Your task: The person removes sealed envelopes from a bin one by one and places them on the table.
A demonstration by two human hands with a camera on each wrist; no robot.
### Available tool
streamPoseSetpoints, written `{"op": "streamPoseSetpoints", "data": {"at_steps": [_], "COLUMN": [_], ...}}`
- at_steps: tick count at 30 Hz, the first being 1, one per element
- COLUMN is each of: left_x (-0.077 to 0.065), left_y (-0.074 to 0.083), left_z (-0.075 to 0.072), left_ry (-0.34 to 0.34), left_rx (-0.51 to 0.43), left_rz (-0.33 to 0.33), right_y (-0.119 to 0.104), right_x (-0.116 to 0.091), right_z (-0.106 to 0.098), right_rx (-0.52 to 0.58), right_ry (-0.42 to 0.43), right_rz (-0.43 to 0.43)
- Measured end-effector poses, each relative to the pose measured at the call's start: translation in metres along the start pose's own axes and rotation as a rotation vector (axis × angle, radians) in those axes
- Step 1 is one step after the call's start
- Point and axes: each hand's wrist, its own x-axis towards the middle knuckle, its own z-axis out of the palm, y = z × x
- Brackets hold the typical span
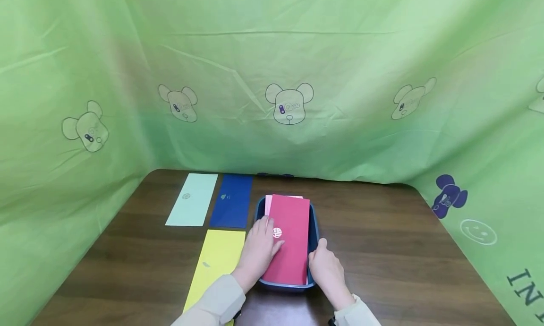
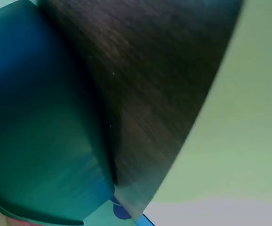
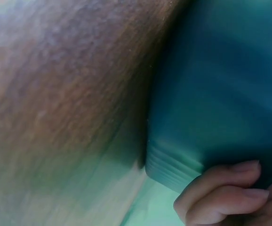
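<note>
A blue plastic basket [image 1: 314, 229] stands on the table with a red paper envelope [image 1: 293, 243] lying on top inside it. Pale pink paper [image 1: 267, 204] peeks out beneath the red envelope's far end. My left hand [image 1: 258, 250] rests on the red envelope's left side, fingers extended and thumb across the paper. On the right side, my right hand [image 1: 327, 269] grips the basket's rim. The right wrist view shows its curled fingers [image 3: 223, 200] against the basket's outer wall. The left wrist view is mostly the basket's side, with only a sliver of hand at the lower left.
Left of the basket lie a pale mint envelope [image 1: 193, 201], a dark blue envelope [image 1: 231, 203] and a yellow envelope [image 1: 216, 257] on the brown wooden table [image 1: 374, 231]. A green curtain [image 1: 340, 141] with bear drawings encloses the table's back and sides.
</note>
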Motion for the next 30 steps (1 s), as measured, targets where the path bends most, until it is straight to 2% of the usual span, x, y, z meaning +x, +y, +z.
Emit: {"op": "streamPoseSetpoints", "data": {"at_steps": [4, 10, 19, 23, 30], "left_x": [0.0001, 0.0015, 0.0025, 0.0029, 0.0030], "left_y": [0.0040, 0.0069, 0.0057, 0.0051, 0.0039], "left_z": [-0.0001, 0.0022, 0.0032, 0.0030, 0.0037], "left_ry": [-0.067, -0.090, -0.125, -0.123, -0.091], "left_rx": [0.024, 0.209, 0.419, 0.430, 0.353], "left_rz": [0.012, 0.039, 0.115, 0.129, 0.123], "right_y": [0.0014, 0.0001, -0.0029, -0.0033, -0.0027], "right_x": [0.0004, 0.0003, -0.0004, -0.0004, -0.0003], "right_z": [-0.0014, -0.0016, -0.0030, -0.0032, -0.0044], "right_rx": [-0.003, 0.002, 0.004, 0.006, 0.001], "right_ry": [-0.010, -0.026, -0.029, -0.031, -0.028], "right_rz": [0.010, 0.012, 0.000, -0.002, -0.002]}}
